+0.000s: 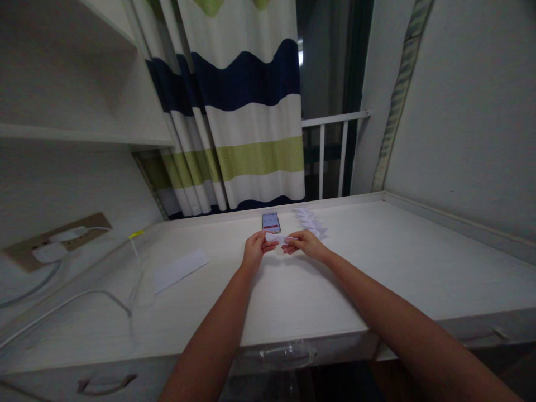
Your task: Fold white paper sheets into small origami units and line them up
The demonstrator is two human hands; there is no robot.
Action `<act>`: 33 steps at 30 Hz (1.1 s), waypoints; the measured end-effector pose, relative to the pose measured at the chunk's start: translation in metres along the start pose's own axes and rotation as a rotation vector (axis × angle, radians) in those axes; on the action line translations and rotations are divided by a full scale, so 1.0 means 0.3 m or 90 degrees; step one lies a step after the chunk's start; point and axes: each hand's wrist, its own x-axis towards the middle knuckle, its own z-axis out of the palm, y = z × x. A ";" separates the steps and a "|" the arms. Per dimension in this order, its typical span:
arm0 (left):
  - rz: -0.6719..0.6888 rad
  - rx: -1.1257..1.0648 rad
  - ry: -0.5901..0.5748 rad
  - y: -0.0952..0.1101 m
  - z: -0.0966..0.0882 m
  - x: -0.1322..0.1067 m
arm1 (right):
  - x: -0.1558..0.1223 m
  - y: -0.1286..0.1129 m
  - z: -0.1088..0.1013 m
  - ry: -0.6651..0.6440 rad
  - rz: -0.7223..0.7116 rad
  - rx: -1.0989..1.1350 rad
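Observation:
A small folded piece of white paper (275,238) spans the gap between my two hands, above the middle of the desk. My left hand (254,249) pinches its left end. At the other end, the fingers of my right hand (305,244) are closed on it. Just beyond the hands lies a phone (271,222) with a lit screen. Several folded white paper pieces (307,220) with pointed shapes sit in a row behind my right hand, which hides part of the nearest ones.
Flat white paper (180,270) lies on the left of the white desk (293,301). A power socket with plugs (54,245) and white cables is on the left wall. A striped curtain (259,123) hangs behind the desk, beside a white railing (335,120).

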 end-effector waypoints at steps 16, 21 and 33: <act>-0.066 -0.020 -0.088 -0.008 0.009 -0.015 | 0.003 0.020 -0.006 0.039 -0.088 -0.113; -0.070 -0.059 -0.066 -0.021 -0.001 0.000 | -0.005 0.015 0.012 0.029 -0.170 -0.210; -0.051 -0.019 -0.087 -0.018 0.006 -0.013 | -0.005 0.021 0.016 0.060 -0.202 -0.292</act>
